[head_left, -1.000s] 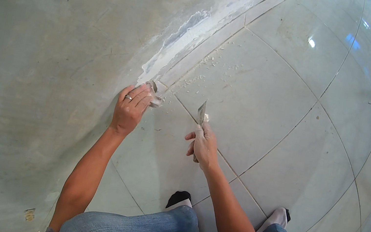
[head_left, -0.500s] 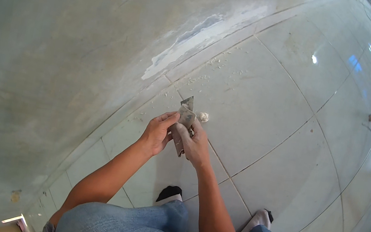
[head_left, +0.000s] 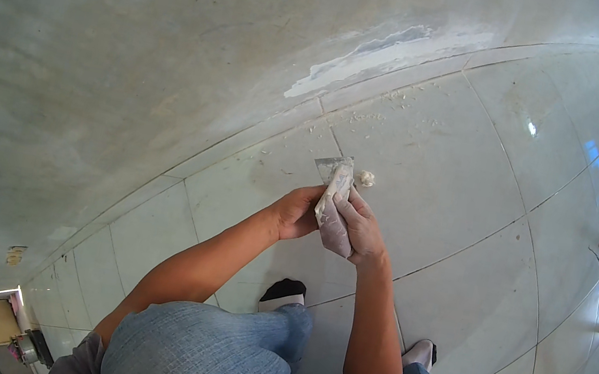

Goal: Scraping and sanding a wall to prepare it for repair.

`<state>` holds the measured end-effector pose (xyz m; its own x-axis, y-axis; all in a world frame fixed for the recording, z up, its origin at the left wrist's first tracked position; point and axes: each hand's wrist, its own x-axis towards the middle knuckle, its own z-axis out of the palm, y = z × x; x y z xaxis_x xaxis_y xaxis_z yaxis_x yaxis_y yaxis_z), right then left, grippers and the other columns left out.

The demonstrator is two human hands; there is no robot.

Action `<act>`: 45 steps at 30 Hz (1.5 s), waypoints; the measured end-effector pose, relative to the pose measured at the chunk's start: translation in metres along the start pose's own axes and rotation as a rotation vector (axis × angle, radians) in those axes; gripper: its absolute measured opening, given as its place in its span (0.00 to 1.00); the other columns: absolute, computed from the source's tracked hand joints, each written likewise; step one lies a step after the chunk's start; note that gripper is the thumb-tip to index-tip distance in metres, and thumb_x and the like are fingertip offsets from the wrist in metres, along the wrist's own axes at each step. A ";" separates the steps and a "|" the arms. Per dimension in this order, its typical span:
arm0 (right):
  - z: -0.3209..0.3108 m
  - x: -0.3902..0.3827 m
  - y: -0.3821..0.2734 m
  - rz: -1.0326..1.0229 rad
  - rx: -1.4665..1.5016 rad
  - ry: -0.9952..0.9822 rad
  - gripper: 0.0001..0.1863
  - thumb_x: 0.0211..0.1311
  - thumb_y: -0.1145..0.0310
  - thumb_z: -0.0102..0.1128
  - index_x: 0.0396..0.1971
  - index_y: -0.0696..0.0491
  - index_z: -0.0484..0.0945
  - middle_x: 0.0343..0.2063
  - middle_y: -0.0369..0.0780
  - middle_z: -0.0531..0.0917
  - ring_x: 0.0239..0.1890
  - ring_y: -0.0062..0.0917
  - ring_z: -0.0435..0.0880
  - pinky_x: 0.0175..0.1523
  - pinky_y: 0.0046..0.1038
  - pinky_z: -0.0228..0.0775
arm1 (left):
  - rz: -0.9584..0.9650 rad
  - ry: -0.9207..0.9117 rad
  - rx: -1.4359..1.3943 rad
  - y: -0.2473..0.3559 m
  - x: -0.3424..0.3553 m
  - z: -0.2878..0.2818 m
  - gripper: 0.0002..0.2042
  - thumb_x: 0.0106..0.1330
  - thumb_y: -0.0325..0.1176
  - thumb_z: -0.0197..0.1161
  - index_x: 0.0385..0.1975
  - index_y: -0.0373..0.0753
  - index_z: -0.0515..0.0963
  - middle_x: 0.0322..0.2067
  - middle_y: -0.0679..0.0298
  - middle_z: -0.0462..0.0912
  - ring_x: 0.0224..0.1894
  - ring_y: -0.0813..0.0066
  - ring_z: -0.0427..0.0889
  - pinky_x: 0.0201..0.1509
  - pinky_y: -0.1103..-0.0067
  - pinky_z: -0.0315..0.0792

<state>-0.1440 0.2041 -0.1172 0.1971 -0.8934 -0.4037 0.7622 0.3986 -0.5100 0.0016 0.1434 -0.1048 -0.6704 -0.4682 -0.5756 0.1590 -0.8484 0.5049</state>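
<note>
we hold our left hand [head_left: 299,213] and right hand [head_left: 364,231] close together before us, right thumb [head_left: 347,210] extended; our left forearm [head_left: 210,262] slants inward, our right forearm [head_left: 376,325] rises more steeply, and our left fingers [head_left: 311,193], partly hidden, appear curled.

Over the tiled floor [head_left: 457,247], the right hand [head_left: 362,230] grips a limp, greyish piece [head_left: 334,229] smeared with white, while the left hand [head_left: 300,213] meets its left side, fingers partly hidden, and a flat metal blade [head_left: 329,166] shows at its upper end. Just beside that end lies a small off-white lump [head_left: 367,178] on the floor, and pale crumbs [head_left: 368,117] are strewn (most thickly near the floor's wall-side edge) below the skirting [head_left: 243,143], above which a rough white patch [head_left: 369,63] marks the wall [head_left: 134,78].
</note>
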 end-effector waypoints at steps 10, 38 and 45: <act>0.019 0.009 -0.005 -0.336 -1.154 0.497 0.23 0.63 0.63 0.61 0.53 0.60 0.71 0.38 0.45 0.82 0.35 0.33 0.83 0.42 0.32 0.75 | 0.003 -0.064 -0.204 -0.006 0.013 -0.006 0.19 0.74 0.42 0.45 0.55 0.35 0.72 0.53 0.59 0.78 0.56 0.68 0.76 0.64 0.70 0.68; -0.017 0.019 -0.087 -0.535 0.111 -0.051 0.18 0.70 0.69 0.45 0.56 0.60 0.67 0.50 0.44 0.78 0.56 0.30 0.76 0.63 0.34 0.66 | 0.477 0.466 0.508 0.065 -0.008 0.033 0.13 0.65 0.40 0.63 0.36 0.35 0.75 0.30 0.65 0.80 0.25 0.83 0.71 0.25 0.83 0.67; 0.007 0.021 -0.085 -0.516 0.070 -0.187 0.13 0.70 0.74 0.49 0.52 0.59 0.70 0.49 0.43 0.78 0.50 0.29 0.80 0.56 0.31 0.74 | 0.515 0.304 0.549 0.091 -0.012 0.064 0.16 0.55 0.36 0.73 0.38 0.37 0.76 0.30 0.68 0.79 0.26 0.83 0.71 0.29 0.83 0.67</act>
<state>-0.2004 0.1497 -0.0766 -0.1120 -0.9932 0.0307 0.8269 -0.1103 -0.5514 -0.0227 0.0876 -0.0110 -0.3711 -0.8807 -0.2943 -0.0373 -0.3025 0.9524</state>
